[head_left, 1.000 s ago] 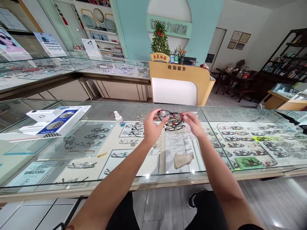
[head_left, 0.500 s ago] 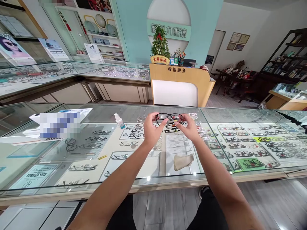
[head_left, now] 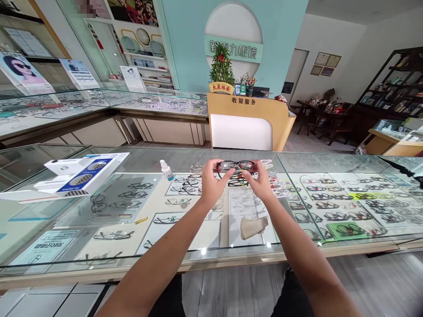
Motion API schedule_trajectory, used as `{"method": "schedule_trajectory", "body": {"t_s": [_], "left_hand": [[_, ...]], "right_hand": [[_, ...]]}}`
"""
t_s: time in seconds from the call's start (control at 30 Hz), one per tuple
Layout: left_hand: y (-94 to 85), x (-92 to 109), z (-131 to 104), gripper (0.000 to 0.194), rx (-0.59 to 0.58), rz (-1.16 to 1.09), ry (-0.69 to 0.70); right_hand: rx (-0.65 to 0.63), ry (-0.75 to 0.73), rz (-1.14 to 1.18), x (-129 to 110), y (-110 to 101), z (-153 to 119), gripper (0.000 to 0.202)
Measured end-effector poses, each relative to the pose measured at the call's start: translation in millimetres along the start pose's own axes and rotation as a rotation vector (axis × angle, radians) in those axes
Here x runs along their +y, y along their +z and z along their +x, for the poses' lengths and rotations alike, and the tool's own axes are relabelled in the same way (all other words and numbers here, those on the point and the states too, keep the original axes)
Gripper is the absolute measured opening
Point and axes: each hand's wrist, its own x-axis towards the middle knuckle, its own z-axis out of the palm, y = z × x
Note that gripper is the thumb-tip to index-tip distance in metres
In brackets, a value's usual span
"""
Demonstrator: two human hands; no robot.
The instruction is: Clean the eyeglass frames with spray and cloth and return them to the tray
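Observation:
Both arms reach forward over the glass counter, holding up a pair of black-framed glasses (head_left: 236, 165). My left hand (head_left: 213, 178) is closed on the glasses' left end, its thumb under the frame. At the other end my right hand (head_left: 260, 178) grips the frame the same way, thumb pointing inward. The lenses catch bright reflections. Below the hands, a folded beige cloth (head_left: 254, 227) lies on the glass. A small white spray bottle (head_left: 166, 170) with a blue-green label stands upright to the left of the hands.
The glass display counter (head_left: 194, 255) spans the foreground, with rows of glasses (head_left: 337, 215) under its top. An open white-and-blue box (head_left: 86, 178) lies on the left. Farther back stand a wooden cashier desk (head_left: 280, 125), more display cases (head_left: 158, 105) and a plant (head_left: 220, 68).
My view has tilted up slightly, so the scene sits a little lower. The glasses have turned a little in both hands, and their lenses show brighter reflections.

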Motion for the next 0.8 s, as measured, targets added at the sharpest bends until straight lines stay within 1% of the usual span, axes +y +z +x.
{"method": "schedule_trajectory", "body": {"t_s": [0.13,0.3,0.43,0.53,0.63,0.7,0.8], "left_hand": [[-1.1,1.4,0.4,0.047,-0.006,0.005,-0.013],[-1.4,-0.7,-0.5,0.047,0.002,0.016,-0.021],[-0.8,-3.7,-2.6,0.044,-0.014,-0.001,0.012],[-4.1,2.3,2.4,0.043,0.018,-0.025,0.056],[-12.6,23.1,21.9,0.044,0.051,-0.061,0.113],[-19.5,45.8,42.2,0.044,0.067,-0.096,0.163],[-26.8,86.8,73.3,0.044,0.123,-0.143,0.258]], "right_hand": [[0.042,0.01,-0.042,-2.4,4.5,-3.4,0.043],[0.14,0.052,-0.058,-3.8,13.1,-9.1,0.051],[0.205,0.046,-0.002,-8.3,16.9,-11.7,0.049],[0.228,0.019,0.042,-20.7,16.3,-6.9,0.045],[0.237,-0.036,0.052,-46.7,9.3,10.1,0.044],[0.245,-0.09,0.047,-71.1,1.1,27.7,0.045],[0.3,-0.187,0.062,-110.4,-12.2,55.4,0.046]]}}
